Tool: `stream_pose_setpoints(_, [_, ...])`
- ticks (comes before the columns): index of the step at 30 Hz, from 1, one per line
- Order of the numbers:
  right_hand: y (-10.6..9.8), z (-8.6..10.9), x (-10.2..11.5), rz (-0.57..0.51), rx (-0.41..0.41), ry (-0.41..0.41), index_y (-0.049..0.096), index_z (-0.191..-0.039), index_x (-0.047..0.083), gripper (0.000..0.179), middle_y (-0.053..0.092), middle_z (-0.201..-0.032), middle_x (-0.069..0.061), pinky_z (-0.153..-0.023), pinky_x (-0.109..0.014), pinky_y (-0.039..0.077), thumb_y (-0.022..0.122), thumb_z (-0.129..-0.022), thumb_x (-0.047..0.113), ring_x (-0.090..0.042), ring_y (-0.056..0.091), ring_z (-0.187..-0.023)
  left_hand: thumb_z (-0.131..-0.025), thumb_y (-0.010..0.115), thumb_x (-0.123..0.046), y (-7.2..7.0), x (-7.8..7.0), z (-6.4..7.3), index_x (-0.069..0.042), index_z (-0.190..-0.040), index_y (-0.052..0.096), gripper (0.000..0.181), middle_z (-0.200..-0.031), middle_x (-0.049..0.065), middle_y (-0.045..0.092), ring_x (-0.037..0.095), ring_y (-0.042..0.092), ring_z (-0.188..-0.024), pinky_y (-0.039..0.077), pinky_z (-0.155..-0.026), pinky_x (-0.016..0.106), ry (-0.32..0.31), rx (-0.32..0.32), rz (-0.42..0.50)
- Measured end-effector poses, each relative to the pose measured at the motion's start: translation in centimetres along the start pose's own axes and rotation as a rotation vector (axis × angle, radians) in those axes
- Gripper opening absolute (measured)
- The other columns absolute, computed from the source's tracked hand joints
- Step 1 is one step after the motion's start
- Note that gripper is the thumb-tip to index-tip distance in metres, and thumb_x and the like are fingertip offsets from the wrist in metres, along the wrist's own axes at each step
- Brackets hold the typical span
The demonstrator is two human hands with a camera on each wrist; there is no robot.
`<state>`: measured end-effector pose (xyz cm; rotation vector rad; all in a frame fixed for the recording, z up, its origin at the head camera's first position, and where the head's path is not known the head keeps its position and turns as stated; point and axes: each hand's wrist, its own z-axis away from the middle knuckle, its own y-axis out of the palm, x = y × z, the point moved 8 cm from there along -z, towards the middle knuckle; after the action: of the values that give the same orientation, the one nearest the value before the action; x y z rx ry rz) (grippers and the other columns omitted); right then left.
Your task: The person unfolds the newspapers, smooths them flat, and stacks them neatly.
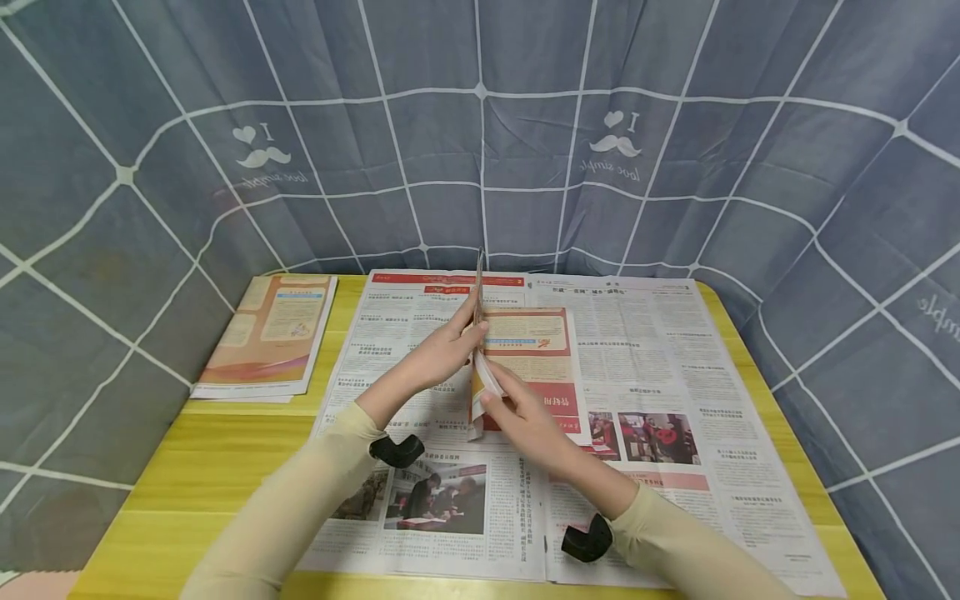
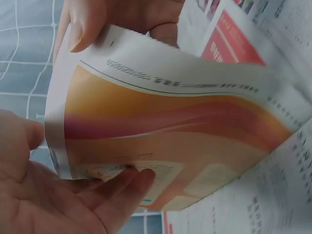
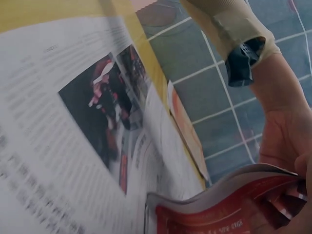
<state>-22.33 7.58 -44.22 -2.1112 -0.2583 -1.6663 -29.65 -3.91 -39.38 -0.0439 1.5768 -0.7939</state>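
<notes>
A folded newspaper (image 2: 185,117) with an orange page and purple wave stands on edge between my hands, seen nearly edge-on in the head view. My left hand (image 1: 452,340) grips its far part, thumb on one side and fingers lying against the orange page. Closer to me, my right hand (image 1: 522,417) pinches the white margin, the thumb (image 2: 84,31) bent over the edge. A flat printed page (image 1: 532,333) with orange and red panels lies right beside the raised part. In the right wrist view a red page (image 3: 209,219) curves up near the fingers.
Large spread newspaper sheets (image 1: 637,375) lie under the work on a yellow wooden table (image 1: 202,467). Another folded orange newspaper (image 1: 266,333) lies at the table's left. A grey curtain with white lines (image 1: 525,150) surrounds the back and sides.
</notes>
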Motion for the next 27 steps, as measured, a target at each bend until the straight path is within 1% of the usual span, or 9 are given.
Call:
stream_pose_setpoints(2, [0.7,-0.4,0.3,0.005,0.025,-0.011,0.032,-0.162,0.033,0.055,0.032,-0.163,0.003,-0.091,-0.046,0.054,0.05,-0.11,0.031,-0.022,0.062,-0.113,-0.111,0.037,-0.041,-0.7,0.1,0.0,-0.032,-0.166,-0.003,0.069,-0.168,0.012,0.02,0.035,0.056,-0.126,0.053,-0.093,0.048,-0.008,-0.023,-0.035])
stream_pose_setpoints(5, [1.3,-0.9,0.5,0.024,0.054,-0.019,0.03,-0.162,0.032,0.057,0.027,-0.165,0.004,-0.093,-0.042,0.053,0.051,-0.109,0.029,-0.022,0.06,-0.118,-0.11,0.038,-0.035,-1.4,0.4,0.1,-0.034,-0.166,-0.002,0.069,-0.168,0.012,0.021,0.034,0.058,-0.12,0.051,-0.092,0.048,-0.025,-0.038,-0.039])
stream_pose_setpoints(8, [1.7,-1.0,0.4,0.05,0.073,-0.023,0.03,-0.163,0.03,0.06,0.026,-0.166,0.003,-0.101,-0.042,0.05,0.054,-0.108,0.029,-0.024,0.055,-0.13,-0.109,0.039,-0.033,-2.0,1.0,0.3,-0.031,-0.166,-0.001,0.07,-0.168,0.012,0.019,0.032,0.052,-0.13,0.047,-0.099,0.049,-0.059,-0.05,-0.041])
stream_pose_setpoints(13, [1.0,-0.5,-0.7,0.031,0.065,0.059,0.034,-0.162,0.03,0.06,0.033,-0.163,-0.001,-0.104,-0.048,0.048,0.056,-0.107,0.033,-0.033,0.049,-0.136,-0.109,0.039,-0.027,-2.8,2.1,0.6,-0.021,-0.166,-0.001,0.07,-0.169,0.015,0.015,0.036,0.035,-0.146,0.036,-0.113,0.056,-0.091,-0.051,-0.03])
stream_pose_setpoints(15, [-0.1,-0.3,-1.4,0.039,0.028,0.096,0.036,-0.161,0.028,0.058,0.036,-0.161,-0.002,-0.105,-0.05,0.046,0.056,-0.107,0.033,-0.035,0.048,-0.137,-0.11,0.038,-0.023,-3.1,2.5,0.8,-0.016,-0.166,-0.002,0.07,-0.169,0.016,0.012,0.036,0.031,-0.148,0.035,-0.114,0.055,-0.094,-0.046,-0.026])
stream_pose_setpoints(19, [-3.2,0.1,-3.0,0.127,-0.082,0.143,0.04,-0.159,0.021,0.055,0.042,-0.158,-0.007,-0.109,-0.052,0.042,0.056,-0.107,0.028,-0.035,0.046,-0.139,-0.108,0.037,-0.015,-3.8,3.3,1.3,-0.013,-0.166,-0.004,0.07,-0.169,0.019,0.011,0.036,0.036,-0.145,0.036,-0.113,0.052,-0.118,-0.046,-0.02])
stream_pose_setpoints(23, [-6.7,0.6,-5.1,0.204,-0.17,0.237,0.039,-0.159,0.015,0.055,0.042,-0.157,-0.016,-0.108,-0.055,0.043,0.055,-0.107,0.022,-0.04,0.048,-0.137,-0.108,0.037,-0.012,-4.7,4.4,1.8,-0.012,-0.166,-0.002,0.069,-0.169,0.02,0.01,0.037,0.027,-0.15,0.028,-0.118,0.054,-0.144,-0.066,-0.035])
stream_pose_setpoints(26, [-9.0,1.2,-6.5,0.269,-0.206,0.313,0.036,-0.16,0.012,0.057,0.039,-0.157,-0.021,-0.109,-0.057,0.041,0.053,-0.106,0.022,-0.043,0.046,-0.138,-0.107,0.036,-0.01,-5.3,5.4,2.2,-0.012,-0.166,0.0,0.069,-0.169,0.019,0.009,0.036,0.021,-0.152,0.023,-0.12,0.053,-0.16,-0.091,-0.048])
stream_pose_setpoints(27, [-9.7,1.3,-6.9,0.289,-0.213,0.331,0.034,-0.161,0.012,0.058,0.037,-0.158,-0.022,-0.11,-0.058,0.039,0.052,-0.107,0.022,-0.044,0.043,-0.139,-0.107,0.036,-0.01,-5.5,5.8,2.3,-0.012,-0.166,0.0,0.069,-0.169,0.019,0.008,0.036,0.021,-0.152,0.024,-0.12,0.053,-0.167,-0.096,-0.042])
